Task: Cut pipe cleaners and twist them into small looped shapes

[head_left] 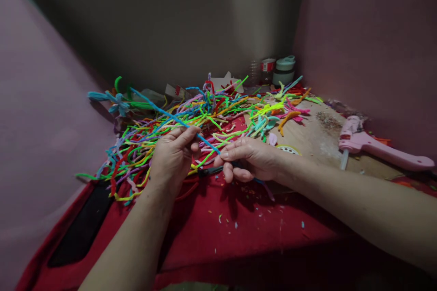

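Fingers (192, 134) of our left hand (170, 157) pinch a blue pipe cleaner (160, 110), whose long end runs up and leftward; those of our right hand (252, 157) are closed on it lower down. Two grips set so near each other probably keep that short stretch steady. Left of the left fingers and nearer us, a black slab (82, 227) lies at the edge of the worktop (259, 227), perhaps to stay clear of the heap. Up-left of those fingers sits a blue flower (119, 103). Around and behind them spreads a heap (136, 138) of loose pipe cleaners, presumably within reach so that any colour can be taken. Beyond the right fingers, the red-and-white label on a jar (268, 65) is too small to read; beside it stands a lidded cup (284, 71). Right of the right fingers, a pink glue gun (358, 138) rests on cardboard (312, 141), likely to spare the red cloth from drips. We can make out no brand.
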`<state>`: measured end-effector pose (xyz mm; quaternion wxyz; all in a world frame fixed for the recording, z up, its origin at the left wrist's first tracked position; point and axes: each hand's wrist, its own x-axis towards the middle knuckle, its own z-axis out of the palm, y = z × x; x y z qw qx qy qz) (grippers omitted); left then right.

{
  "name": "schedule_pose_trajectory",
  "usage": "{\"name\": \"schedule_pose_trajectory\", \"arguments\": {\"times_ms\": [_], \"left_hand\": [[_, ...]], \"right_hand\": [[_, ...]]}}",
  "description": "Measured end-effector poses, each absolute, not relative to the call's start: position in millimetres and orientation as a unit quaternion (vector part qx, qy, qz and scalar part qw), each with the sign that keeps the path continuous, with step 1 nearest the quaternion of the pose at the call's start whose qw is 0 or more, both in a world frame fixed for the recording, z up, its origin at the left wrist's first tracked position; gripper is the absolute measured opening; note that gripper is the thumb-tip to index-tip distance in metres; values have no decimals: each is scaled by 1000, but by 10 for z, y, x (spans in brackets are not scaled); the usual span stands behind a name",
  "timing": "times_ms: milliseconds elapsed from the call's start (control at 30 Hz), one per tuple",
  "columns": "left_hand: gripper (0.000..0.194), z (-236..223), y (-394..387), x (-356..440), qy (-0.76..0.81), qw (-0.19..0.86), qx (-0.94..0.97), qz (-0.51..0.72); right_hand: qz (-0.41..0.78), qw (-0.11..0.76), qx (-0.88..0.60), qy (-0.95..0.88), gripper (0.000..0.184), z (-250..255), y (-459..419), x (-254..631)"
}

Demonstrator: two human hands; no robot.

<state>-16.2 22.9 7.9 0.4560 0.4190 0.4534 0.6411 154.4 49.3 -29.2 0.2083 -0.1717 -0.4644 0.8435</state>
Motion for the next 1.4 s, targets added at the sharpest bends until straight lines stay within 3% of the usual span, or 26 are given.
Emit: {"name": "schedule_pose_trajectory", "arguments": {"times_ms": [400,667,1100,1400], "left_hand": [[16,86,274,-240,428,427,404,686],[16,57,177,-163,494,485,529,492],[13,62,228,-177,437,508,461,582],[19,16,181,-179,504,538,526,424]], "right_hand": [[862,201,-162,-437,16,-289,507,1530],[841,240,-186,-447,11,-291,492,1526],[843,254,-176,-440,12,-346,530,1518],[820,274,-185,-468,13,-370,537,1530]]}}
